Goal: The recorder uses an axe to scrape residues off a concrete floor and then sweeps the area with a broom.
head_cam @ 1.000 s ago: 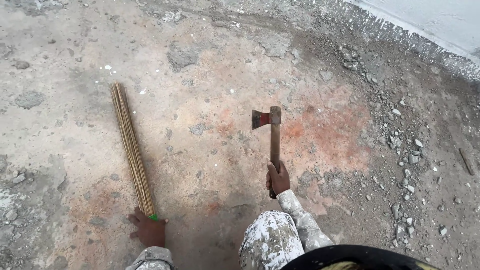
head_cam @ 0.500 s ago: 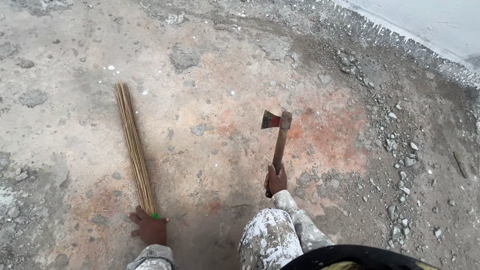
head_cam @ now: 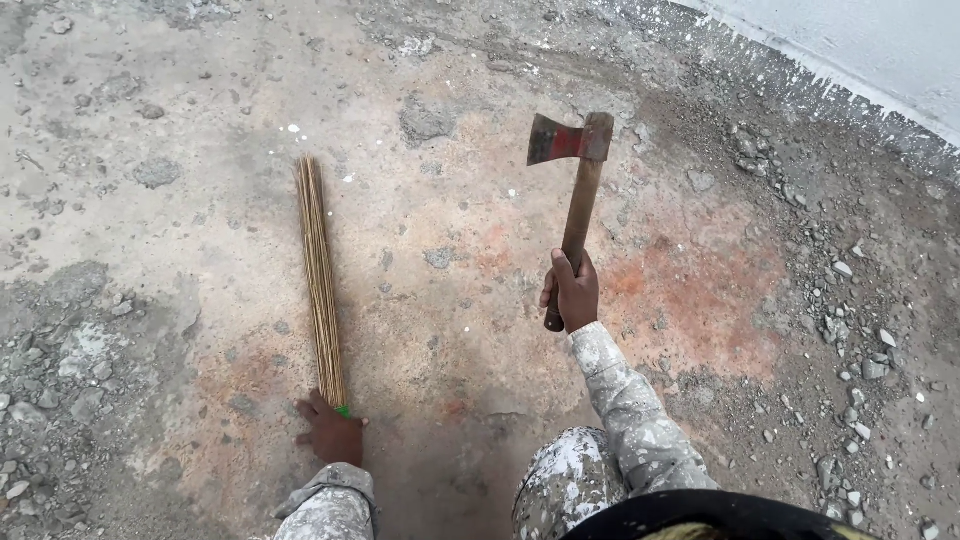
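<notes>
We are crouching over rough ground with both hands busy. Our right hand (head_cam: pixel 572 293) is wrapping tightly around the lower end of a hatchet (head_cam: pixel 573 195), fingers clenched on the wooden handle, and the rusty red-painted head is standing lifted above the ground, its edge pointing toward the left. Our left hand (head_cam: pixel 330 433) is pressing down on the near end of a bundle of thin sticks (head_cam: pixel 319 270), fingers closed over the green band at its end; the bundle is lying flat and straight, running away from us, well apart from the hatchet. We are judging this as the raised stage of a chopping stroke: the bundle is being pinned and the blade is poised but not yet over it. Any stroke onto the sticks is calling for the blade to travel leftward and land clear of the fingers that are holding the bundle down. The concrete floor (head_cam: pixel 450 300) is looking worn and pitted, stained reddish around the middle, with loose gravel (head_cam: pixel 850 300) scattered along the right side. A pale wall (head_cam: pixel 880 50) is meeting the floor at the upper right, its foot spattered with white.
</notes>
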